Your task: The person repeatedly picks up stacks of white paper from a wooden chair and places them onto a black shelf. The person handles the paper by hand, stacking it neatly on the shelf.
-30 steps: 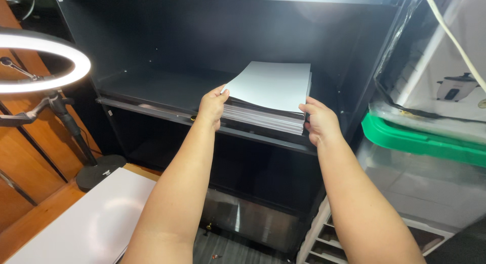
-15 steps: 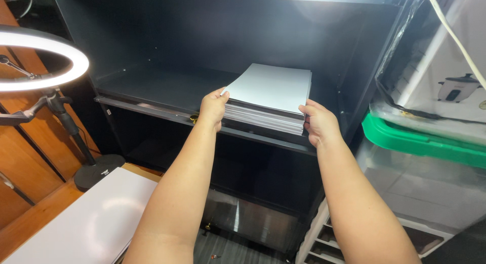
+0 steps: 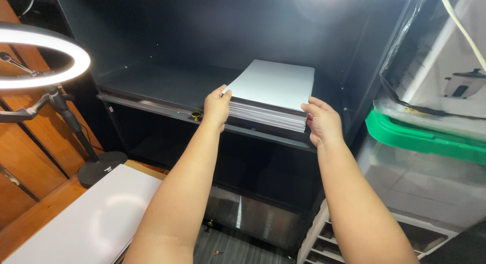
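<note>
A black cabinet [image 3: 167, 46] fills the view, and a thick stack of paper [image 3: 273, 94] lies on its shelf [image 3: 152, 89], toward the shelf's right end near the front edge. The left hand [image 3: 216, 108] grips the stack's near left corner, thumb on top and fingers curled under. The right hand [image 3: 323, 123] clasps the near right corner, thumb against the edge. Left of the cabinet stands a lit ring light [image 3: 38, 56] on a stand, with a white board [image 3: 86, 221] below it. Right of the cabinet sits a clear plastic bin with a green lid [image 3: 420, 140]; its contents are unclear.
</note>
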